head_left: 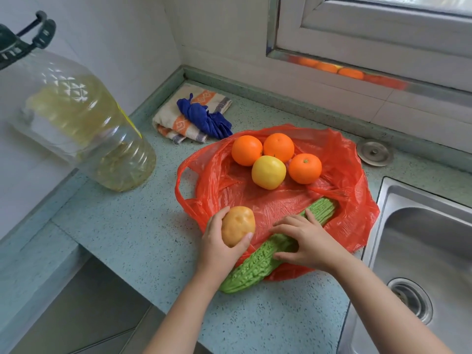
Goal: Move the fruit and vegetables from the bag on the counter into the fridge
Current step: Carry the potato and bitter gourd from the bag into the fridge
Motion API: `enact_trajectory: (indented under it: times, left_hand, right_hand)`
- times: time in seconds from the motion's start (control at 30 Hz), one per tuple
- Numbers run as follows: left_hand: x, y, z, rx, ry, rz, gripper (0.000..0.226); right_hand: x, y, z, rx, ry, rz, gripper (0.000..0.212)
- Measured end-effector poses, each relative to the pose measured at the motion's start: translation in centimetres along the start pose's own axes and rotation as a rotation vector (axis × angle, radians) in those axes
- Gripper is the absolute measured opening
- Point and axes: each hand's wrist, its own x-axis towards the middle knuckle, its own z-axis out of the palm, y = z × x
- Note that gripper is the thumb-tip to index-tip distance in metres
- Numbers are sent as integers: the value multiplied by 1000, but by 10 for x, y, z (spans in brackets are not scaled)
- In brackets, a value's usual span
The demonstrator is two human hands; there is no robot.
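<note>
Crinkled glossy plastic bag, speckled counter, brushed-metal sink.

One head-worn wide-angle view looks steeply down, close over the counter.

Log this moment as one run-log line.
left hand: grips potato | right hand: holds bitter gourd | red bag: open, three oranges, yellow fruit on it | fridge: not in view
</note>
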Motion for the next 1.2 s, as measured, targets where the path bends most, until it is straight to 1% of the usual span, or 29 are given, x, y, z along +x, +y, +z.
enact_trajectory:
  times: [0.13,0.37,0.57,0.73,0.87,1.0,1.1,1.2]
  left_hand:
    - [-2,-3,-1,-35,6,-34,67]
    - [-5,-7,-4,-117,15,-83,65]
    - [-8,-7,-10,-201,57,-74,60]
    - [-9,-7,-20,-331,91,-87,56]
    - [-9,-11,-29,-421,123,-107,58]
    - [-12,-18,-41,-462,194,-125,57]
    - [-14,-21,-50,-534,252,-142,57]
    - [-16,-19,-62,-631,309,-153,61]
  right_hand:
    - [1,-3,1,-107,-82,-56,63]
    - [2,-5,-1,-174,-157,-71,66]
    - [5,-5,-1,-149,-148,-80,60]
    - [5,-5,1,-127,-139,-97,57]
    - [6,-6,1,-103,-119,-114,55]
    - [9,-9,-1,-34,-48,-119,53]
    - [15,-12,-6,19,13,-115,52]
    - [18,-18,-11,57,31,-109,51]
